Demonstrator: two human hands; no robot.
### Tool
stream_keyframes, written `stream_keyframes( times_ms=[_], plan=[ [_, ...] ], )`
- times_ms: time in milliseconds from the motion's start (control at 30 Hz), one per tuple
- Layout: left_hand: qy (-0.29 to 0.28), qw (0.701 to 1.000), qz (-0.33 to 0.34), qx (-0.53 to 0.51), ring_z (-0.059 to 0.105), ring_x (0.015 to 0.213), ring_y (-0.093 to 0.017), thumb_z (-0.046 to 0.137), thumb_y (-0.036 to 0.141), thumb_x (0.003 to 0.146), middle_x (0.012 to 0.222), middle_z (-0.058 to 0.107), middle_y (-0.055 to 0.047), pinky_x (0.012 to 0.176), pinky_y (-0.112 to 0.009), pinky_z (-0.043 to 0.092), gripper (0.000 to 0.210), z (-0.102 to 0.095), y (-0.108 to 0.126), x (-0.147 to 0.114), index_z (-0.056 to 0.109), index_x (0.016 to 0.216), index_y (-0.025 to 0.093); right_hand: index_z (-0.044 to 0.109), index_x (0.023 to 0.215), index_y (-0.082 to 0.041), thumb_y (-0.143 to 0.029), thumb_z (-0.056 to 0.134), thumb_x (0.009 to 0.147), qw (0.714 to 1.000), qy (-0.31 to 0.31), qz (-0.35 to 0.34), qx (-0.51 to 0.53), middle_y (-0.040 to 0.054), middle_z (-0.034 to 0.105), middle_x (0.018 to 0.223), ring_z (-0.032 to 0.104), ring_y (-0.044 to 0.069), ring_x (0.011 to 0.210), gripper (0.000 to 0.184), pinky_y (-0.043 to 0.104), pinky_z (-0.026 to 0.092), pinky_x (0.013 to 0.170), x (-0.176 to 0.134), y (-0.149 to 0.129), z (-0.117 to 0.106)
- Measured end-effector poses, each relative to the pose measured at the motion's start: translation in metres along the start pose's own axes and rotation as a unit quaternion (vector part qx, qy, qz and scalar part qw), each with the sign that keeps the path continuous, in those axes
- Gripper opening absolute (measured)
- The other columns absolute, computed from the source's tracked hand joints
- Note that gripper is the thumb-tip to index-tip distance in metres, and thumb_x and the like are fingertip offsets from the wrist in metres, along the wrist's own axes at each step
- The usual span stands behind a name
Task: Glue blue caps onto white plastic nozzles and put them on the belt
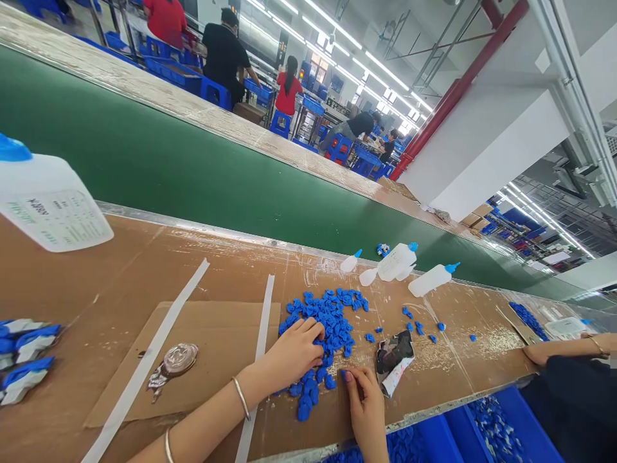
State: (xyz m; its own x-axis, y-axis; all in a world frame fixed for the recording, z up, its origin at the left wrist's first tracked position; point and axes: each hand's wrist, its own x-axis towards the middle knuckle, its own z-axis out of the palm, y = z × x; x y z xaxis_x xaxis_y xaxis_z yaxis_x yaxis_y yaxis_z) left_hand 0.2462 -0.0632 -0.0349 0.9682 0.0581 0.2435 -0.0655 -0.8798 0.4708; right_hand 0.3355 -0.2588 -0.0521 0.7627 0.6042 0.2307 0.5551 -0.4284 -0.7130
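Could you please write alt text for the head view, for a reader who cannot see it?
A person's left hand touches a heap of small blue pieces on a brown workbench, while the right hand pinches a single blue piece. Beyond them, white plastic bottles sit near its far edge, beside a green conveyor belt.

I'm standing on what is plainly a factory assembly floor: a long, flat green conveyor belt (pixel 216 173) runs past a brown, cardboard-topped workbench (pixel 236 273) heaped with small blue plastic pieces (pixel 335 321), with blue plastic bins (pixel 527 421) below its edge. Beyond the belt, people in red or black tops (pixel 224 54) work among blue plastic stools (pixel 216 95) under rows of bright white tube lights (pixel 332 23).
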Motion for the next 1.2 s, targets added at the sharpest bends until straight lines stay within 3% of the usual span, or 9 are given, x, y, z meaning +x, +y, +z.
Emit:
stream_keyframes(
  times_ms=[133,300,500,667,800,967,1200],
  plan=[
    [0.021,1.0,-0.004,-0.009,0.052,0.101,-0.024,0.064,0.018,0.084,0.106,0.061,-0.006,0.083,-0.038,0.043,0.01,0.001,-0.001,-0.001,0.069,0.076,0.021,0.075,0.086,-0.02,-0.052,0.056,0.085,1.0,0.028,0.011,-0.002,0.0046,0.065,0.072,0.061,0.017,0.061,0.037,0.026,0.051,0.055,0.009,0.005,0.001],
    [0.042,0.999,-0.01,-0.029,0.053,0.102,-0.023,0.062,0.013,0.082,0.108,0.062,-0.004,0.085,-0.038,0.043,0.012,-0.003,0.0,-0.005,0.068,0.082,0.023,0.071,0.087,-0.019,-0.047,0.048,0.089,0.998,0.065,0.005,0.002,0.0077,0.067,0.082,0.065,0.02,0.078,0.036,0.03,0.053,0.07,0.009,0.001,-0.004],
    [0.056,0.997,-0.03,-0.033,0.05,0.103,-0.024,0.06,0.011,0.081,0.107,0.06,-0.004,0.089,-0.04,0.043,0.016,-0.011,-0.008,-0.015,0.069,0.082,0.024,0.072,0.093,-0.024,-0.034,0.054,0.086,0.998,-0.011,-0.031,-0.055,0.0057,0.065,0.089,0.063,0.021,0.084,0.022,0.031,0.051,0.076,0.005,-0.025,0.011],
    [0.049,0.998,-0.039,-0.021,0.05,0.105,-0.025,0.064,0.017,0.08,0.106,0.062,-0.004,0.091,-0.042,0.043,0.011,-0.014,-0.011,-0.017,0.071,0.079,0.025,0.073,0.083,-0.024,-0.026,0.059,0.079,0.995,-0.018,-0.02,-0.094,0.0062,0.064,0.081,0.063,0.024,0.08,0.015,0.034,0.05,0.071,0.017,-0.034,0.026],
    [0.036,0.999,-0.038,-0.012,0.05,0.106,-0.026,0.066,0.022,0.08,0.108,0.063,-0.004,0.093,-0.042,0.042,0.007,-0.011,-0.005,-0.015,0.071,0.077,0.024,0.074,0.078,-0.025,-0.02,0.056,0.078,0.993,-0.043,-0.026,-0.106,0.006,0.064,0.079,0.063,0.025,0.078,0.019,0.035,0.049,0.07,0.023,-0.035,0.024],
    [0.018,0.998,-0.064,-0.002,0.046,0.117,-0.032,0.063,0.025,0.081,0.116,0.062,-0.012,0.097,-0.05,0.039,0.012,-0.004,0.007,-0.01,0.072,0.081,0.018,0.073,0.083,-0.024,-0.02,0.056,0.078,0.993,-0.045,-0.022,-0.107,0.0058,0.067,0.084,0.065,0.024,0.081,0.019,0.034,0.051,0.073,0.019,-0.036,0.02],
    [0.001,0.995,-0.102,-0.019,0.043,0.126,-0.036,0.059,0.011,0.081,0.126,0.058,-0.019,0.102,-0.054,0.036,0.017,0.002,0.02,-0.004,0.073,0.09,0.012,0.069,0.077,-0.022,-0.027,0.057,0.078,0.992,-0.034,-0.014,-0.118,0.0072,0.07,0.079,0.064,0.026,0.076,0.013,0.036,0.049,0.069,0.018,-0.027,0.017]
  ],
)
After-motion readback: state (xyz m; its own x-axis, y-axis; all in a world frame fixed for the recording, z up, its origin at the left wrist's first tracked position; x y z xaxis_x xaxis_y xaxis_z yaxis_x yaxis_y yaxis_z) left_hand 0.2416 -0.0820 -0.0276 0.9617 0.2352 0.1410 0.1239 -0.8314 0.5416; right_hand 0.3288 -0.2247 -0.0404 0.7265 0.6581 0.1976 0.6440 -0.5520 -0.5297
